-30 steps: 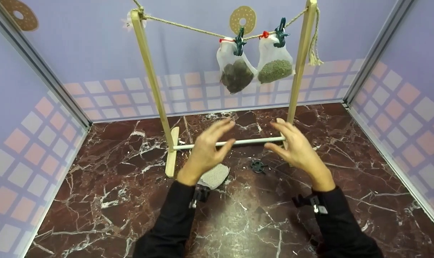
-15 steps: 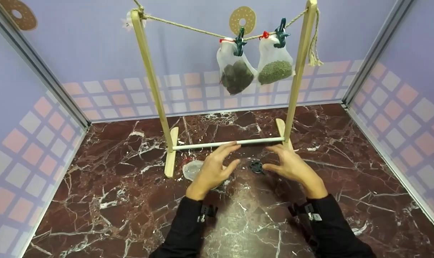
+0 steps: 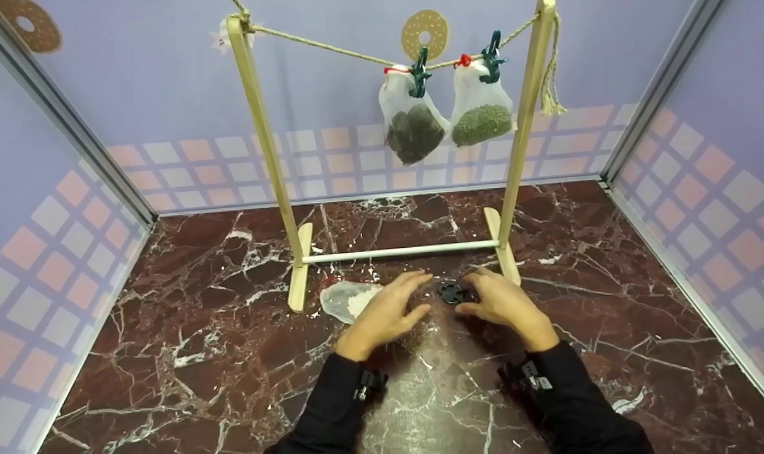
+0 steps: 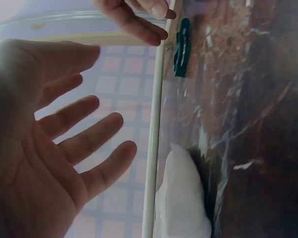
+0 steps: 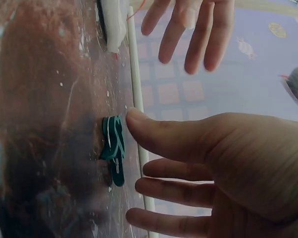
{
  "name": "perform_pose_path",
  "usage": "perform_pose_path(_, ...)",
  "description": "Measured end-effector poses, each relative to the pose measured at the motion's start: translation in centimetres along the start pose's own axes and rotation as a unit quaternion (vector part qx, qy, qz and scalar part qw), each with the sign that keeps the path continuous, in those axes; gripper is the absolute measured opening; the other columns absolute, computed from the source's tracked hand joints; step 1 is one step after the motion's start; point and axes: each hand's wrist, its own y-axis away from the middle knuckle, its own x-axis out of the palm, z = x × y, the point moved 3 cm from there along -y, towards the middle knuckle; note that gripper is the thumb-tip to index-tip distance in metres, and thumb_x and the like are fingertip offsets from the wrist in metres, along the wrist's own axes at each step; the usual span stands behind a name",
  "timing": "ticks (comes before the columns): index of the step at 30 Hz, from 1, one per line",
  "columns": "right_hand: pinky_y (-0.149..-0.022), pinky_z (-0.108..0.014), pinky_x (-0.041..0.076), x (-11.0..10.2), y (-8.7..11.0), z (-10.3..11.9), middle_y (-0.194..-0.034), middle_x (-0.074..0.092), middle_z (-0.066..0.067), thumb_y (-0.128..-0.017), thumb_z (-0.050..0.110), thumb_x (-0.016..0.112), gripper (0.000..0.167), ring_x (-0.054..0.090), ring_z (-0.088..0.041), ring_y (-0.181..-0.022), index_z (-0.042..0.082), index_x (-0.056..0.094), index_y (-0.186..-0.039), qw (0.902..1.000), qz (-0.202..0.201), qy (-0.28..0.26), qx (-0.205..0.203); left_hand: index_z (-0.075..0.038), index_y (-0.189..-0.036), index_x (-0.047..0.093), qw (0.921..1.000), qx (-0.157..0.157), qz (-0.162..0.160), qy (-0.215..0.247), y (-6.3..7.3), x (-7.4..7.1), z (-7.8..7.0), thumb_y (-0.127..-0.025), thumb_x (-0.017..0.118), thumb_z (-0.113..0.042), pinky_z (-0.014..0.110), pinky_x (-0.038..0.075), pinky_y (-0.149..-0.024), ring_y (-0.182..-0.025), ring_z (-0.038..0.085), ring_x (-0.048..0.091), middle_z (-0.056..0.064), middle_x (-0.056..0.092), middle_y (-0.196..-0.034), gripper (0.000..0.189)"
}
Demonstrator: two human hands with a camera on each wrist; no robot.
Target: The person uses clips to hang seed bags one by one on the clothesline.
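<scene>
My left hand (image 3: 387, 315), fingers spread and holding nothing, hovers beside a translucent white mesh bag (image 3: 340, 301) with whitish contents; in the head view the hand covers the bag's right part. The bag lies on the dark red marbled tabletop (image 3: 217, 353). To the right, my right hand (image 3: 501, 304) has its thumb and fingers apart next to a dark green clothespin (image 3: 450, 292) on the table. In the right wrist view the thumb (image 5: 164, 136) appears close to the clothespin (image 5: 113, 141), with nothing gripped; contact cannot be told.
A wooden frame has a left post (image 3: 262, 126), a right post (image 3: 525, 126) and a white crossbar (image 3: 400, 251). From its rope (image 3: 325, 45) hang two clipped mesh bags, one dark-filled (image 3: 414, 126), one green-filled (image 3: 481, 116). Patterned panels (image 3: 186, 94) enclose the back and sides.
Both hands have come down and nearer from around the crossbar. The left shifted rightward, uncovering more of the white mesh bag; the right shifted left to the clothespin.
</scene>
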Motion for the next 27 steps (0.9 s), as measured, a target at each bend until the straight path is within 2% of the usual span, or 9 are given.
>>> perform_pose_path(6, -0.09, -0.053, 0.054, 0.9, 0.0, 0.2, -0.121, 0.063, -0.021, -0.084, 0.035, 0.084, 0.058, 0.063, -0.041, -0.107, -0.003, 0.066, -0.124, 0.999, 0.014, 0.041, 0.015, -0.001, -0.152, 0.039, 0.9989, -0.001, 0.04, -0.026, 0.1, 1.2, -0.3, -0.099, 0.067, -0.023, 0.04, 0.035, -0.116, -0.138, 0.027, 0.046, 0.017, 0.044, -0.153, 0.064)
perform_pose_path(13, -0.085, -0.051, 0.054, 1.4, 0.1, 0.1, -0.106, 0.064, -0.017, -0.081, 0.036, 0.086, 0.05, 0.063, -0.041, -0.095, 0.0, 0.07, -0.11, 0.9953, -0.015, 0.094, 0.017, 0.002, -0.151, 0.04, 0.9973, -0.012, 0.062, -0.038, 0.1, 1.9, -0.4, -0.099, 0.067, -0.025, 0.035, 0.032, -0.118, -0.138, 0.025, 0.046, 0.014, 0.047, -0.15, 0.065)
perform_pose_path(18, -0.084, -0.051, 0.054, 1.5, 0.0, 0.1, -0.101, 0.064, -0.015, -0.08, 0.034, 0.087, 0.043, 0.064, -0.041, -0.093, 0.001, 0.07, -0.101, 0.9957, -0.027, 0.088, 0.014, 0.003, -0.151, 0.04, 0.9962, -0.016, 0.073, -0.044, 0.3, 2.0, -0.4, -0.099, 0.066, -0.026, 0.037, 0.031, -0.118, -0.139, 0.028, 0.044, 0.017, 0.043, -0.153, 0.065)
perform_pose_path(22, -0.083, -0.051, 0.054, 1.4, -0.2, 0.1, -0.101, 0.065, -0.016, -0.082, 0.032, 0.086, 0.041, 0.065, -0.04, -0.093, 0.0, 0.07, -0.102, 0.9966, -0.017, 0.08, 0.014, 0.003, -0.151, 0.04, 0.9958, -0.018, 0.078, -0.045, 0.3, 2.0, -0.4, -0.099, 0.067, -0.027, 0.038, 0.032, -0.118, -0.14, 0.03, 0.044, 0.02, 0.039, -0.155, 0.066)
perform_pose_path(27, -0.081, -0.051, 0.056, 1.0, -0.3, 0.4, -0.1, 0.07, -0.017, -0.082, 0.029, 0.085, 0.037, 0.068, -0.039, -0.092, 0.001, 0.072, -0.102, 0.9987, -0.011, 0.049, 0.003, 0.007, -0.149, 0.041, 0.9948, -0.019, 0.087, -0.049, 0.2, 2.0, -0.4, -0.099, 0.066, -0.025, 0.039, 0.031, -0.118, -0.139, 0.031, 0.044, 0.022, 0.042, -0.153, 0.064)
